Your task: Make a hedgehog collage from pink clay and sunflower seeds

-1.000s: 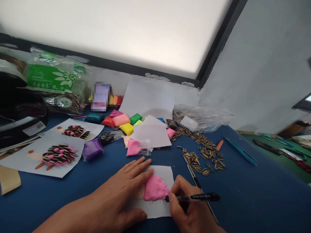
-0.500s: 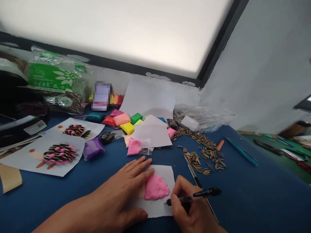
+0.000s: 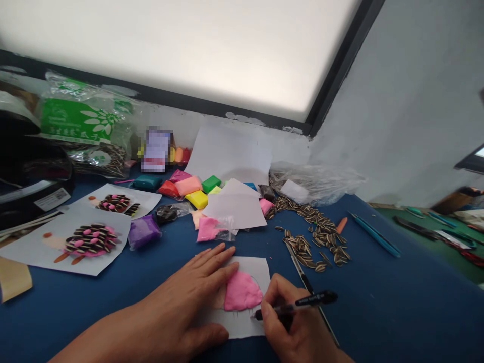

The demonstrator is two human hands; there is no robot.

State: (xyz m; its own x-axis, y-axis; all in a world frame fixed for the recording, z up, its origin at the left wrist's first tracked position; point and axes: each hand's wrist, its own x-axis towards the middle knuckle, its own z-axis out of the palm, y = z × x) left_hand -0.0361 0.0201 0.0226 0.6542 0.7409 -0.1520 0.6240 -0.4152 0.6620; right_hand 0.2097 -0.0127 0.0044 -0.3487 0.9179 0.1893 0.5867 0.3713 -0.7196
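Note:
A small white sheet of paper (image 3: 242,327) lies on the blue table with a flattened pink clay shape (image 3: 243,292) stuck on it. Pale clay shows beside the pink, partly covered by my left hand (image 3: 196,292), which rests flat on the paper with its fingers stretched out. My right hand (image 3: 289,317) pinches a black pen (image 3: 310,301); the tip touches or nearly touches the paper below the pink clay, where a few short drawn lines show. A thin metal tool with a black grip (image 3: 305,280) lies beside and partly behind my right hand.
Sunflower seeds (image 3: 317,232) are spread behind my right hand, near a turquoise tool (image 3: 374,234). Colourful clay packets (image 3: 189,185) and a purple packet (image 3: 144,232) lie further back. On the left are finished hedgehog pictures (image 3: 91,239) and a green seed bag (image 3: 75,118).
The pen and my right hand have shifted slightly left along the underside of the pink clay. My left hand stays pressed on the paper.

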